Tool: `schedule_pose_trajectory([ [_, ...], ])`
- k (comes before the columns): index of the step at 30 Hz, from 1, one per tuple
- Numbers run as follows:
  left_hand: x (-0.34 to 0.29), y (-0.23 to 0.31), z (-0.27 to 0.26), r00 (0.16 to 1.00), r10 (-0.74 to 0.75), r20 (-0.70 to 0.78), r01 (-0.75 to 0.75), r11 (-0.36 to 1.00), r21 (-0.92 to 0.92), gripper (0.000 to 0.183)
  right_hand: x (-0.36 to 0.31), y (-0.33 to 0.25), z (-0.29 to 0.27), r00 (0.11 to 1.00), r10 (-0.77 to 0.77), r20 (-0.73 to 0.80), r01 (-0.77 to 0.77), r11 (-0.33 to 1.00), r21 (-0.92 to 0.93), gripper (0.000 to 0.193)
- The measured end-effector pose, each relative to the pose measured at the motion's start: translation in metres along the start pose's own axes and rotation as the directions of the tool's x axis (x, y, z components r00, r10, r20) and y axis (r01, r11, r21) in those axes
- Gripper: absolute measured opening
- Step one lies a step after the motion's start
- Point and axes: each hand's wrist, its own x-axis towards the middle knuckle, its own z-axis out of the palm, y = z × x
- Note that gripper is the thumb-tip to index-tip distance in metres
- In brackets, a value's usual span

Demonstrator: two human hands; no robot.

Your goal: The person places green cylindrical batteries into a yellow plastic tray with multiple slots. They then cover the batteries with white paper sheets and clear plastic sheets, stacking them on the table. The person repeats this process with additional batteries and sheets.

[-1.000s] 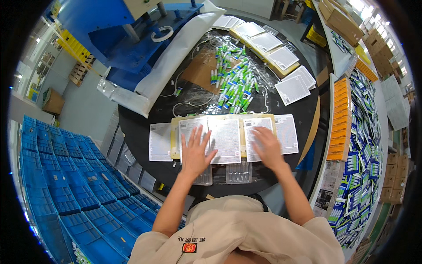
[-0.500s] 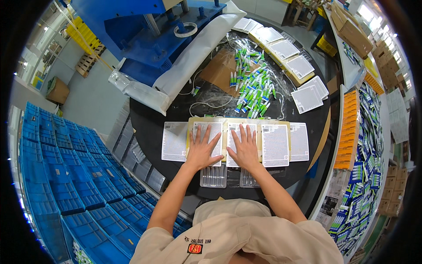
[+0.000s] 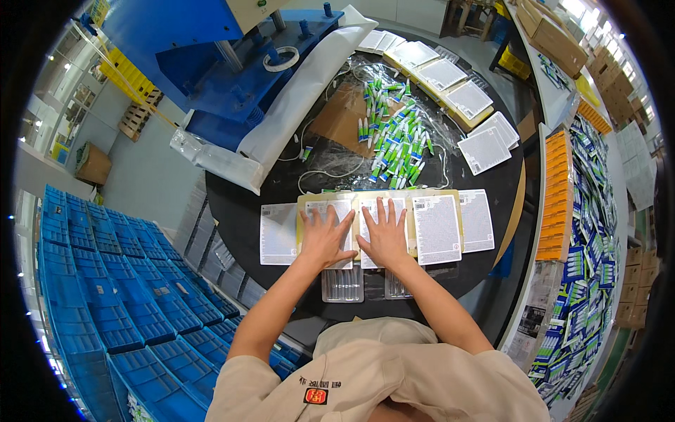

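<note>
My left hand (image 3: 323,240) lies flat with its fingers spread on a white printed card (image 3: 342,208). Beside it, my right hand (image 3: 386,240) presses, also spread, on a second white card (image 3: 399,208). Both cards rest on a pale yellow tray (image 3: 301,214) across the near part of the table. To the right of my right hand, another white card (image 3: 437,228) sits on that tray. Loose cards overlap its two ends, one at the left (image 3: 278,235) and one at the right (image 3: 479,219). Clear plastic blisters (image 3: 342,285) stick out below my hands.
Small green-and-white tubes (image 3: 397,137) are heaped on the round black table (image 3: 281,179). A second yellow tray (image 3: 470,121) with cards stands behind at right. The blue press (image 3: 232,77) is back left, blue bins (image 3: 140,281) left, packed goods (image 3: 576,260) right.
Both hands stay spread on the same cards, with hardly any shift. The whole view has turned and moved slightly; the things on the table keep their places.
</note>
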Motion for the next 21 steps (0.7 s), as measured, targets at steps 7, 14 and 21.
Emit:
schedule_pose_trajectory([
  [7, 0.000, -0.008, 0.022, 0.991, 0.110, -0.082, -0.106, 0.993, 0.060, 0.100, -0.003, 0.006, 0.004, 1.000, -0.010, 0.028, 0.010, 1.000, -0.007, 0.075],
  [14, 0.002, -0.017, 0.037, 0.981, 0.117, -0.152, -0.136, 0.983, -0.122, 0.101, -0.001, -0.004, 0.006, 0.995, -0.027, -0.097, 0.028, 1.000, 0.003, 0.069],
  [21, -0.015, -0.023, 0.017, 0.961, -0.052, -0.273, -0.030, 0.957, -0.290, 0.083, -0.045, 0.092, -0.054, 0.936, 0.158, -0.314, -0.129, 0.985, 0.111, 0.055],
])
